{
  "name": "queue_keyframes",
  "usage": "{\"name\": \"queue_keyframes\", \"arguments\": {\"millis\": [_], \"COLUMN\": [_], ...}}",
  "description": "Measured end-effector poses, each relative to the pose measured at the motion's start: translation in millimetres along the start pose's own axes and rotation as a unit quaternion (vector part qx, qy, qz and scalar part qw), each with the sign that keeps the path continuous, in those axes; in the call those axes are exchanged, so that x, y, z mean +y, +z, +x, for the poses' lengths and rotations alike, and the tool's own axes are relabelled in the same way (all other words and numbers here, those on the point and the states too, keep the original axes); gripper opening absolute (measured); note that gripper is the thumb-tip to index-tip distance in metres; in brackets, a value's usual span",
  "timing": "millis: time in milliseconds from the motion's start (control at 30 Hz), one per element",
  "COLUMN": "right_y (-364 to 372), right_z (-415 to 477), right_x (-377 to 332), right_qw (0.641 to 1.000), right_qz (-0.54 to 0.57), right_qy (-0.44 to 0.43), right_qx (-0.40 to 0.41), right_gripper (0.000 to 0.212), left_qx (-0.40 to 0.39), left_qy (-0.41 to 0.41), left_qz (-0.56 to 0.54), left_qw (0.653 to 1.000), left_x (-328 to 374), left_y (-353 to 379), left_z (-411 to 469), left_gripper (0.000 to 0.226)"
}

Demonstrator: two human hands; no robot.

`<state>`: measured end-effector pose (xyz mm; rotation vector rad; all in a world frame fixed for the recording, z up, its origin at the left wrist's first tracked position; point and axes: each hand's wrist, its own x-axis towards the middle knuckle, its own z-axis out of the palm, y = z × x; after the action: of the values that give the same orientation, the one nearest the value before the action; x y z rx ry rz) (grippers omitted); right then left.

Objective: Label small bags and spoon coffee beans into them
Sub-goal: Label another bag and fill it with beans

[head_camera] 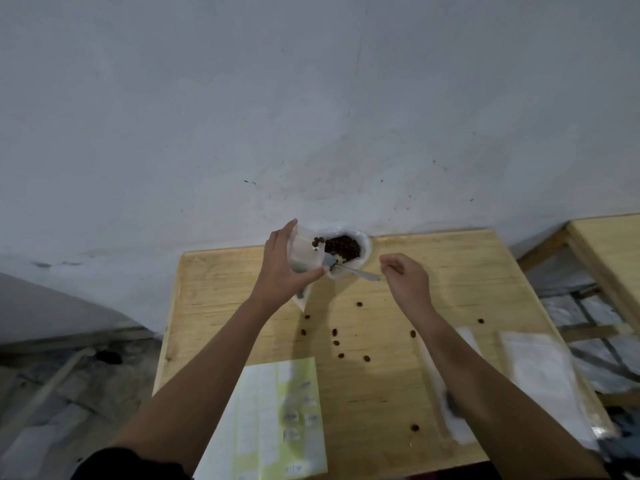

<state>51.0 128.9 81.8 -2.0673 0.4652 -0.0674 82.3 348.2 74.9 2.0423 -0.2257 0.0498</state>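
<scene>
Nearest: one label sheet (277, 420), flat on the worktop (450, 271). To its right, two empty bags (540, 375) lying flat. Ten loose coffee beans (334, 331) scattered mid-worktop. At the far edge, left grip (280, 268) wrapped round one small clear bag (304, 252), held upright beside one open pouch of beans (346, 247). Right grip (407, 280) curled, pinching one spoon (349, 270) by its handle tip, long axis left-right, bowl pointing left at the bag's mouth.
</scene>
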Motion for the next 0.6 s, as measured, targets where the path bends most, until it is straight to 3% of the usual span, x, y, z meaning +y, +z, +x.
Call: {"name": "queue_keyframes", "arguments": {"millis": [133, 267, 467, 600], "right_y": [-2, 4, 10, 3], "right_z": [-12, -23, -22, -20], "right_x": [-46, -76, -84, -89], "right_qw": [0.990, 0.976, 0.972, 0.979], "right_qz": [0.055, 0.014, -0.087, -0.071], "right_qy": [-0.072, -0.122, -0.166, -0.179], "right_qx": [-0.104, -0.178, -0.140, -0.067], "right_gripper": [0.019, 0.020, 0.012, 0.010], "left_qx": [-0.009, 0.004, 0.014, 0.020], "left_qy": [0.029, 0.063, 0.081, 0.037], "left_qz": [0.014, 0.023, 0.011, -0.066], "left_qw": [0.999, 0.998, 0.997, 0.997], "left_x": [12, 20, 28, 34], "left_y": [6, 9, 5, -5], "left_z": [1, -2, -8, -9], "left_gripper": [0.098, 0.097, 0.101, 0.090]}}
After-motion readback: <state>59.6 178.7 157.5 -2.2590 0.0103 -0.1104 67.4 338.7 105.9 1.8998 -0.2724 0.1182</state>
